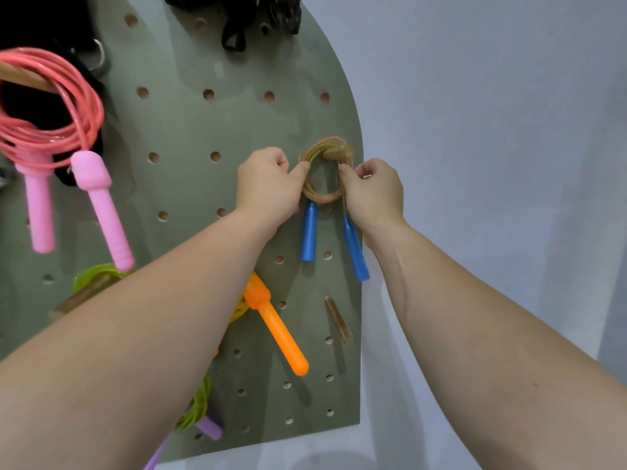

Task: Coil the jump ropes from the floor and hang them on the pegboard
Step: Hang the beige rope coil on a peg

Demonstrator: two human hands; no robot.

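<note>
A small coil of orange-yellow jump rope (pixel 322 198) with two blue handles (pixel 309 235) hangs over a wooden peg (pixel 339 153) near the right edge of the grey-green pegboard (pixel 210 130). My left hand (pixel 268 184) pinches the coil's left side. My right hand (pixel 373 195) pinches its right side, just under the peg. Both blue handles dangle below the coil, the right one (pixel 355 249) tilted outward.
A coiled pink rope (pixel 51 130) with pink handles hangs on a peg at the upper left. An orange-handled rope (pixel 278 330), a green coil (pixel 95 276) and a purple-handled green rope (pixel 203 422) hang lower down. A bare wooden peg (pixel 337 320) sticks out at lower right. Black straps hang at the top.
</note>
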